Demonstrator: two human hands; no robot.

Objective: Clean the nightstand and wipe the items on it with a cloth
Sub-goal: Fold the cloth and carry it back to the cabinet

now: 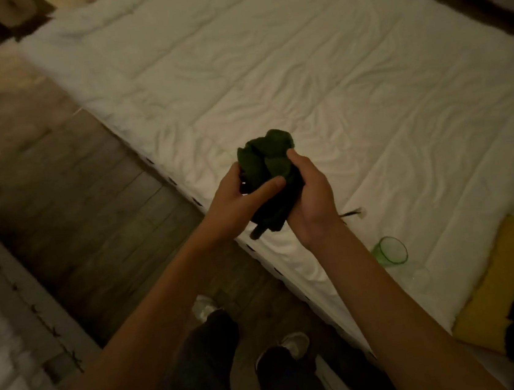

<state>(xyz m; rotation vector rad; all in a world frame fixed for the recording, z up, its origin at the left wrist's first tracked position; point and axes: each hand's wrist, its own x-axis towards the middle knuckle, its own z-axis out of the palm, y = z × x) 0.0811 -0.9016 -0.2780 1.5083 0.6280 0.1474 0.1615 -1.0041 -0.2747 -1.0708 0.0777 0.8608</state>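
Clearly, a dark green cloth (267, 168) is bunched up between both hands above the edge of a white quilted bed (315, 69). The left hand (236, 197) is curled around the cloth's left side, with its thumb laid across the front of the bundle, and something dark appears to be wrapped inside, though what it is cannot be told. The right hand (309, 198) is clenched on the cloth's right side, thumb pressed into the folds at the top. A wiping grip is suggested by this: the fabric is gathered around a small item so that it can be rubbed from all sides.

A green glass (390, 250) is lying on its side on the bedding near the right forearm, and a thin stem-like object (352, 212) pokes out just beside the right wrist; these seem to be set on the bed so that the nightstand is freed for cleaning. The nightstand itself is not in view. A yellow patterned pillow (500, 289) is seen at the right edge, and a wooden floor (95, 194) runs alongside the bed.
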